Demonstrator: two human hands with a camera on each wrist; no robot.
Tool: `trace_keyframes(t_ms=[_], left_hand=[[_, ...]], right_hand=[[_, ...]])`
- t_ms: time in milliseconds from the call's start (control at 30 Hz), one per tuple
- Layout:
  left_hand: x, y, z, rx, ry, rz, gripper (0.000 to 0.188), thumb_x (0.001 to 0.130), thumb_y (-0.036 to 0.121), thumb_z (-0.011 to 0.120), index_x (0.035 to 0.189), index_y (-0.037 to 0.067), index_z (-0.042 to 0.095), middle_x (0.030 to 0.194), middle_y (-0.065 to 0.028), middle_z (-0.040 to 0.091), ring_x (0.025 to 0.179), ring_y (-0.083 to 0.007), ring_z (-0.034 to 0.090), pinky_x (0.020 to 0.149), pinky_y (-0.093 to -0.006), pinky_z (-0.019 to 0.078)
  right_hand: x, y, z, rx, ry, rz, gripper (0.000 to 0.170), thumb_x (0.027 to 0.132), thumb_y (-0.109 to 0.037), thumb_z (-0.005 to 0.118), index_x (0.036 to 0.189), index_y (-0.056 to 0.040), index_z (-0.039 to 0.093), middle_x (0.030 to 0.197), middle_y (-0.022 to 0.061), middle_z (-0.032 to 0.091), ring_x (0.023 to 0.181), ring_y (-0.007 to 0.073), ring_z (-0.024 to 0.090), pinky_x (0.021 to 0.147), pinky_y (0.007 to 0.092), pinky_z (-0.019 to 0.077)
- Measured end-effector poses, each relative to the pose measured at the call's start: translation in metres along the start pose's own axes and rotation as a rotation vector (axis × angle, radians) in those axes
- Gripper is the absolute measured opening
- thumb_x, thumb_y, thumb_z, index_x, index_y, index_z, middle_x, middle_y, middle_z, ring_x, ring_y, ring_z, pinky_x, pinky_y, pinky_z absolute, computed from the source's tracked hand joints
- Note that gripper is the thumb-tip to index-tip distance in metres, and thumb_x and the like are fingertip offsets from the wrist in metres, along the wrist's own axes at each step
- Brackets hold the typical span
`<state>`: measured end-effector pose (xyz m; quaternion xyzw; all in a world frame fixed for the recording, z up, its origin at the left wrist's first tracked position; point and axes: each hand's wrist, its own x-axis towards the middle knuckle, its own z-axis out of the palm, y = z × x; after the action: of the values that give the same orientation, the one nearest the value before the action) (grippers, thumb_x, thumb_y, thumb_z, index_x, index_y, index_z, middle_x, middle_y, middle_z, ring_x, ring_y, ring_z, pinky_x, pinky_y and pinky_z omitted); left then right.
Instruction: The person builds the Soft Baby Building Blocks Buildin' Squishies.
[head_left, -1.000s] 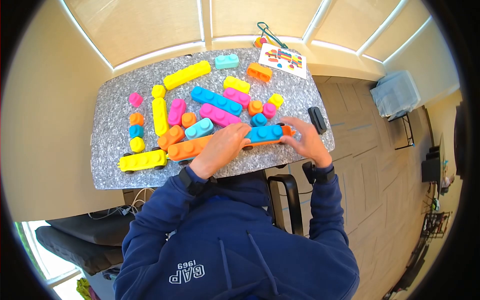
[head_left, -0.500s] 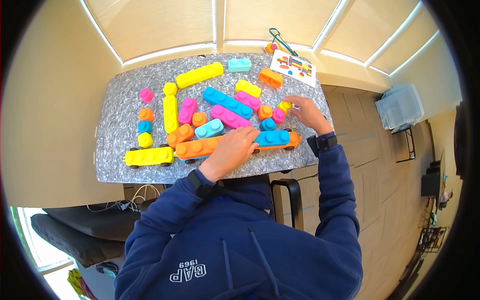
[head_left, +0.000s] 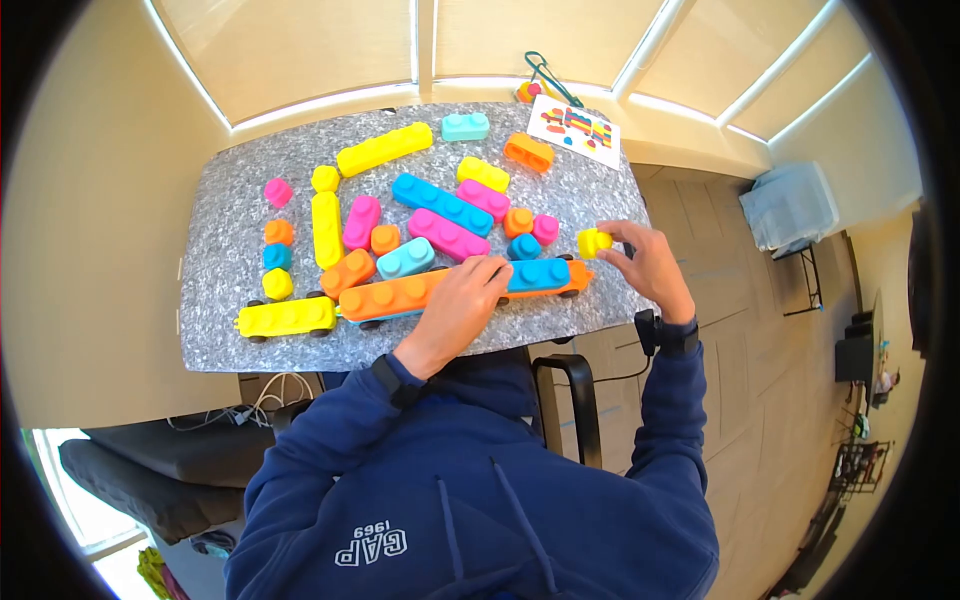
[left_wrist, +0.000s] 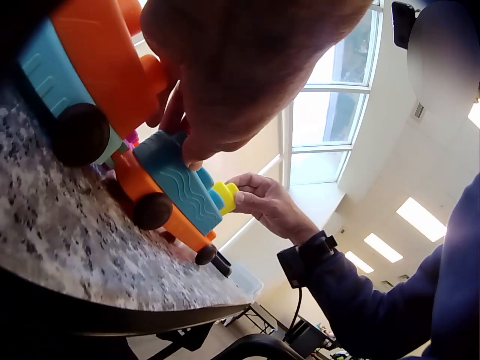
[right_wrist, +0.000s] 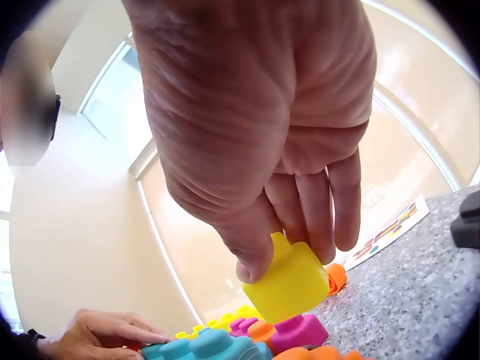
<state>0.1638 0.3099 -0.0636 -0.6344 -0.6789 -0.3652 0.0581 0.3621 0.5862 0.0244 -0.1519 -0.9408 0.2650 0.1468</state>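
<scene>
A row of wheeled toy cars stands along the near side of the table. My left hand (head_left: 462,305) grips the blue block (head_left: 540,274) at its left end, where it sits on the orange car (left_wrist: 186,229). To its left a long orange block (head_left: 385,298) tops a light blue car, then comes a yellow car (head_left: 290,318). My right hand (head_left: 650,265) pinches a small yellow block (head_left: 593,243) between thumb and fingers, raised just past the blue block's right end. Pink block (head_left: 545,229) and dark blue block (head_left: 523,247) lie behind the orange car.
Loose blocks spread over the grey speckled table (head_left: 250,350), among them a long blue block (head_left: 441,204) and a long yellow block (head_left: 385,149). A picture card (head_left: 575,130) lies at the far right corner. A chair armrest (head_left: 575,400) stands below the near edge.
My right hand left the orange car's right end, took the small yellow block from beside the pink one and brought it nearer. My left hand stays on the blue block.
</scene>
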Motion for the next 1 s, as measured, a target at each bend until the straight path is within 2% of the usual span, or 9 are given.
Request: trace_keyframes(t_ms=[100, 233, 333, 800, 900, 1000], left_hand=[[0.002, 0.004, -0.003, -0.015, 0.033, -0.002, 0.037, 0.091, 0.001, 0.073, 0.128, -0.002, 0.070, 0.128, -0.0157, 0.070, 0.123, -0.0359, 0.069, 0.103, -0.0466, 0.0588], [0.002, 0.004, -0.003, -0.014, 0.025, -0.001, 0.037, 0.091, 0.001, 0.073, 0.127, -0.003, 0.071, 0.128, -0.0157, 0.070, 0.122, -0.0356, 0.069, 0.103, -0.0466, 0.0592], [0.002, 0.004, -0.004, -0.012, -0.001, -0.017, 0.034, 0.096, 0.003, 0.080, 0.128, -0.003, 0.074, 0.130, -0.0160, 0.071, 0.122, -0.0363, 0.070, 0.102, -0.0461, 0.0599], [0.005, 0.006, -0.008, -0.050, -0.024, -0.028, 0.033, 0.096, 0.002, 0.080, 0.128, -0.004, 0.074, 0.131, -0.0169, 0.072, 0.123, -0.0375, 0.070, 0.104, -0.0471, 0.0593], [0.008, 0.004, -0.015, -0.114, -0.030, -0.020, 0.033, 0.097, 0.004, 0.080, 0.128, -0.003, 0.076, 0.128, -0.0178, 0.074, 0.121, -0.0379, 0.071, 0.104, -0.0472, 0.0594], [0.019, -0.022, -0.046, -0.091, 0.010, -0.017, 0.029, 0.096, 0.008, 0.080, 0.124, -0.001, 0.078, 0.125, -0.0186, 0.075, 0.117, -0.0389, 0.073, 0.101, -0.0471, 0.0597]], right_hand=[[-0.019, -0.005, 0.002, 0.053, -0.045, 0.015, 0.038, 0.095, -0.008, 0.088, 0.130, 0.0004, 0.077, 0.120, 0.0198, 0.082, 0.110, 0.0362, 0.079, 0.097, 0.0426, 0.0611], [-0.026, -0.014, 0.008, 0.069, -0.071, -0.043, 0.035, 0.094, -0.006, 0.087, 0.127, 0.0014, 0.074, 0.122, 0.0225, 0.080, 0.111, 0.0438, 0.076, 0.099, 0.0454, 0.0597], [-0.026, -0.004, 0.018, 0.056, -0.082, -0.067, 0.035, 0.094, -0.006, 0.086, 0.125, 0.0019, 0.073, 0.122, 0.0231, 0.079, 0.111, 0.0467, 0.074, 0.099, 0.0470, 0.0591], [-0.027, 0.002, 0.036, 0.015, -0.042, -0.102, 0.034, 0.097, -0.010, 0.084, 0.127, 0.0006, 0.073, 0.120, 0.0236, 0.078, 0.109, 0.0480, 0.073, 0.095, 0.0505, 0.0583], [-0.027, 0.004, 0.038, 0.001, -0.031, -0.118, 0.034, 0.097, -0.010, 0.084, 0.128, 0.0002, 0.073, 0.120, 0.0235, 0.078, 0.109, 0.0480, 0.073, 0.094, 0.0506, 0.0582], [-0.027, 0.003, 0.038, -0.002, -0.035, -0.111, 0.035, 0.097, -0.010, 0.084, 0.128, 0.0001, 0.072, 0.120, 0.0234, 0.078, 0.108, 0.0478, 0.073, 0.094, 0.0503, 0.0583]])
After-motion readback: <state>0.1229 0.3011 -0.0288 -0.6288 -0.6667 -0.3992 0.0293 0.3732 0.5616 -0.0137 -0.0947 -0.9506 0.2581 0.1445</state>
